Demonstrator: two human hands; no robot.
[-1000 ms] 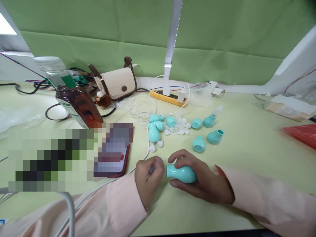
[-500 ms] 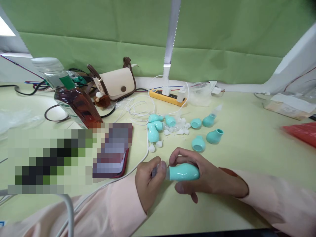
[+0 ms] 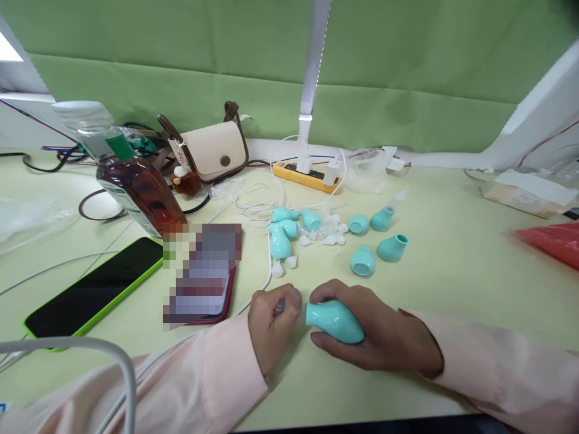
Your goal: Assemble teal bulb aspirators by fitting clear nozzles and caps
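Near the table's front, my right hand (image 3: pixel 371 325) is wrapped round a glossy turquoise bulb-shaped piece (image 3: pixel 337 320), its narrow neck pointing left. My left hand (image 3: pixel 274 322) is closed in a fist round a small grey piece (image 3: pixel 280 306), whose end shows between thumb and fingers. A translucent tip lies between the left fingers and the bulb's neck; whether it touches the neck I cannot tell. Beyond my hands lie several more turquoise bulbs (image 3: pixel 280 241) and a heap of small white translucent nozzles (image 3: pixel 332 232). One bulb at the right (image 3: pixel 382 218) carries a clear nozzle.
Left of my hands lie a green-cased phone (image 3: pixel 94 292) and a red-cased phone (image 3: pixel 203 271), with a white cable nearby. Farther back stand a tilted-looking bottle (image 3: pixel 136 187), a cream bag (image 3: pixel 212 150) and a yellow power strip (image 3: pixel 307 176). A red packet (image 3: pixel 552 244) is at the right.
My right hand has closed more fully round the turquoise bulb, and the bulb has tilted, its rounded end now lower. My left hand has stayed nearly in place.
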